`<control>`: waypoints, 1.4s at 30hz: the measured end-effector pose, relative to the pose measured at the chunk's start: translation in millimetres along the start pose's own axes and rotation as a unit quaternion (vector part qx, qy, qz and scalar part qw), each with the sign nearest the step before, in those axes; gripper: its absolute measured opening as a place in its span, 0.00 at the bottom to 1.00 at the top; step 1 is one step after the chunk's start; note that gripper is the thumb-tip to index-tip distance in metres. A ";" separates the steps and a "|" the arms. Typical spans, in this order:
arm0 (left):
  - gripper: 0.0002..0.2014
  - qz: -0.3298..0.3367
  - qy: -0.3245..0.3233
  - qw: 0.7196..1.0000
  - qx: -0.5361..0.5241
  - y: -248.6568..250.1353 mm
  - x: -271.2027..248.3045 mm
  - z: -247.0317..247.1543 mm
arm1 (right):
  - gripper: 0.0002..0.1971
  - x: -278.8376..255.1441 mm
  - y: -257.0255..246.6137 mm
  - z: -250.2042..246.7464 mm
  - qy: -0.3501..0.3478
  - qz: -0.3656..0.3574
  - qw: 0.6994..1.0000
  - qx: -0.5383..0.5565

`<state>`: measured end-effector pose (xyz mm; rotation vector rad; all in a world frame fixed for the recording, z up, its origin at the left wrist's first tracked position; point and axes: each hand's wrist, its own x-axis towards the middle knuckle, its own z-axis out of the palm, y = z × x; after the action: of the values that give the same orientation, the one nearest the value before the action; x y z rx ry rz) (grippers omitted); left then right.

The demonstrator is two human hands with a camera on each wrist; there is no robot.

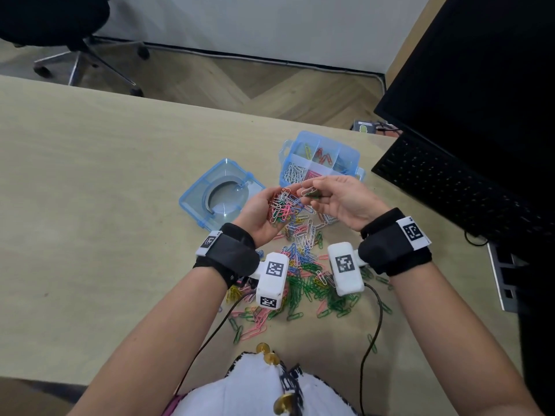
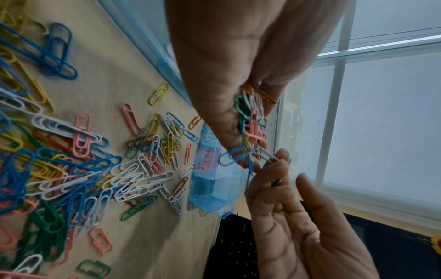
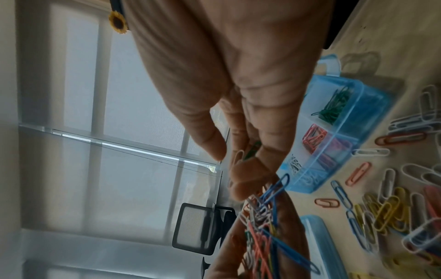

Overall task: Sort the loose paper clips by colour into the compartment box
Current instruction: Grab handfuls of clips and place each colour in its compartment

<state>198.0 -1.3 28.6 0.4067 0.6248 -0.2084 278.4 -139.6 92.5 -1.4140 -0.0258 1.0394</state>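
Observation:
My left hand (image 1: 270, 204) is cupped palm up and holds a handful of mixed paper clips (image 1: 282, 205), seen close as the handful (image 2: 250, 122) in the left wrist view. My right hand (image 1: 310, 192) meets it from the right and pinches a white clip (image 2: 268, 156) with a green clip (image 3: 251, 150) tucked under the fingers. Just behind both hands stands the blue compartment box (image 1: 353, 153), open, with yellow, red, green, white and pink clips in separate cells. A wide pile of loose clips (image 1: 303, 265) lies on the table under my wrists.
The box's blue lid (image 1: 222, 193) lies flat left of my hands. A black keyboard (image 1: 450, 181) and monitor (image 1: 480, 70) fill the right side. Bare table (image 1: 90, 175) stretches to the left. Two cables (image 1: 375, 325) run from the wrist cameras. An office chair (image 1: 75, 40) stands beyond the desk.

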 end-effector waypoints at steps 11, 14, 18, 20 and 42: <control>0.18 0.013 0.015 0.998 -0.065 1.7 -3.3 -0.8 | 0.07 8.6 -1.8 -26.7 0.102 -0.065 0.991 0.064; 0.18 0.008 0.028 0.998 -0.057 1.2 -3.9 -1.9 | 0.08 18.8 -5.7 -47.8 0.193 -0.102 0.976 0.023; 0.18 0.006 0.037 0.997 -0.061 -2.0 -2.5 -0.5 | 0.08 33.6 -5.1 -68.1 0.259 -0.099 0.960 -0.030; 0.18 0.005 0.038 0.997 -0.065 -2.5 -1.6 -0.6 | 0.08 40.6 -5.3 -66.4 0.236 -0.074 0.969 -0.010; 0.18 0.009 0.051 0.996 -0.071 -0.2 1.1 -9.6 | 0.15 67.9 -20.4 -32.6 0.012 0.039 0.996 0.081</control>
<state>193.8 2.6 20.8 0.2871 0.7315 -0.1256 348.6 -121.0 64.0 -1.2885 0.1291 1.0640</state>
